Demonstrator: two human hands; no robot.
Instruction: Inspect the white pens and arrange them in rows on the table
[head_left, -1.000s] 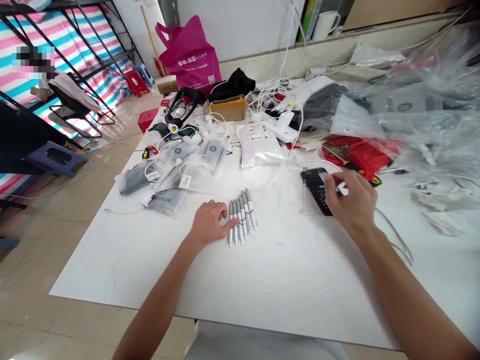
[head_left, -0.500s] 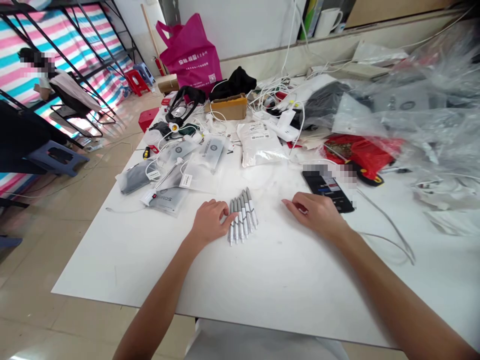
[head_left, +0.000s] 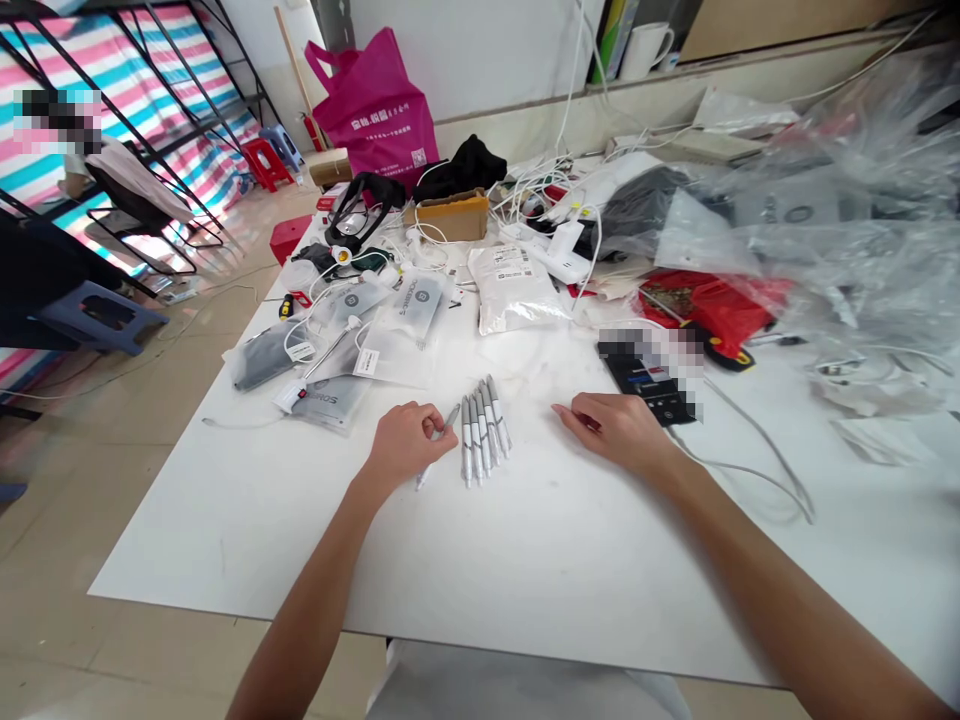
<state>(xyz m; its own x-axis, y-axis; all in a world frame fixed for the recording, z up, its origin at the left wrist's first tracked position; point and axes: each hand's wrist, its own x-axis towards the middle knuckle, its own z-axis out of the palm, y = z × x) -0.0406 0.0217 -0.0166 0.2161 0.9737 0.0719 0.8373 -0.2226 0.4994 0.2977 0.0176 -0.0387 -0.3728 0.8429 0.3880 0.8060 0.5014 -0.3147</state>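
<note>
My left hand [head_left: 409, 440] pinches a grey and white pen [head_left: 453, 413] between thumb and fingers. The pen's tip end shows below the hand, and its middle is hidden behind the fingers. Just right of it, several matching pens [head_left: 484, 432] lie side by side in a slightly fanned row on the white table [head_left: 510, 560]. Farther right, my right hand [head_left: 611, 425] rests on the table with its fingers curled in and its thumb toward the pens. Whether anything is inside those fingers is hidden. A black phone [head_left: 649, 385] lies right behind the right hand.
Clear-bagged packets [head_left: 330, 400] and a white parcel [head_left: 517, 290] lie beyond the pens. Tangled white cables, a small cardboard box [head_left: 450, 217] and a magenta bag [head_left: 375, 110] are at the back. Plastic wrapping [head_left: 825, 220] heaps up at right. A person sits far left.
My left hand has moved left, drawing one pen away from the row, so a gap now separates it from the others. My right hand remains curled beside the phone. The view has shifted slightly.
</note>
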